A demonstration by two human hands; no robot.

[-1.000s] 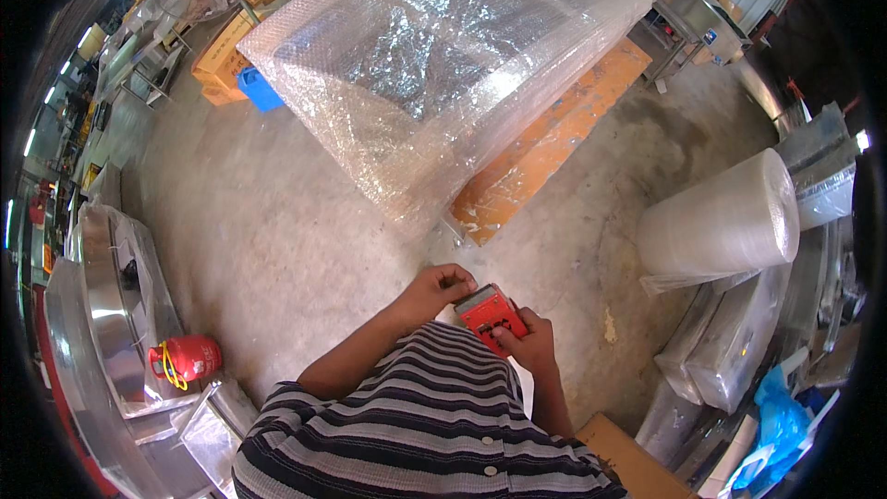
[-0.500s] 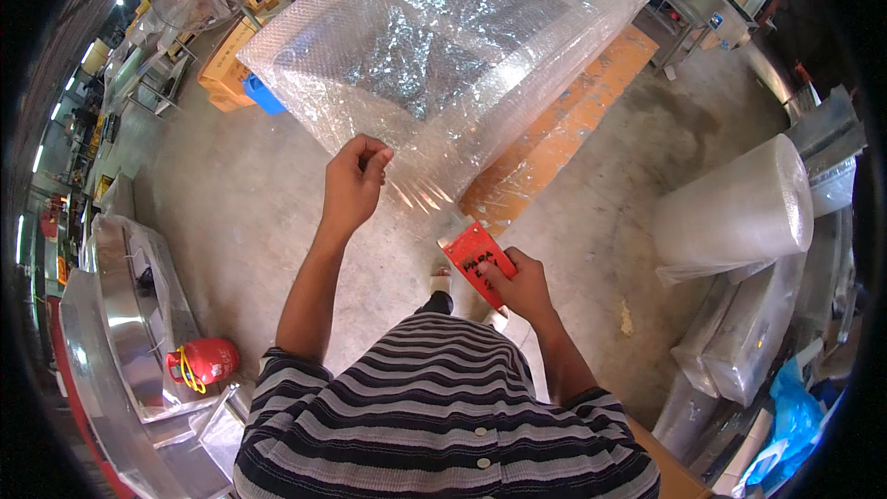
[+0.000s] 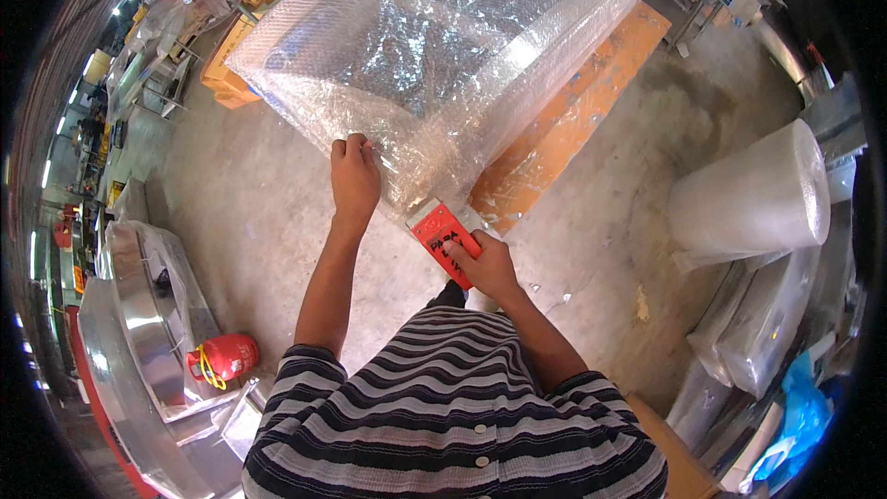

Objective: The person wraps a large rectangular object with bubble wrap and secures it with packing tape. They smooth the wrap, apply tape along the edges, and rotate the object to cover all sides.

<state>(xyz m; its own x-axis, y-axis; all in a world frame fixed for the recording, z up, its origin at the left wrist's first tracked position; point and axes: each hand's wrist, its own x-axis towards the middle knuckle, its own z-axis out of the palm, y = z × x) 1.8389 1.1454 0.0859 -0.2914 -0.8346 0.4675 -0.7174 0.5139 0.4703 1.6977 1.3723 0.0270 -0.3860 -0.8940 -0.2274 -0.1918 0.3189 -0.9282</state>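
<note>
The right hand (image 3: 490,268) grips a red rectangular handheld dispenser (image 3: 447,244) beside a large clear bubble-wrapped bundle (image 3: 443,46), which could crease if the left hand (image 3: 356,187), fingers (image 3: 355,145) curled, hold unclear, tugs unevenly.

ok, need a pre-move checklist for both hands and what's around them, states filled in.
1. Right hand has the red tool: ok, thumb across its face.
2. Left hand pinching the clear wrap: cannot tell, fingers curled at its edge, tips partly hidden.
3. Red tool touching the wrap: cannot tell, they meet in view.
4. Wrap smooth near the hands: not ok, crumpled at that corner.
5. Red cylinder apart from both hands: ok, off to the left.
6. Plastic roll apart from both hands: ok, off to the right.
</note>
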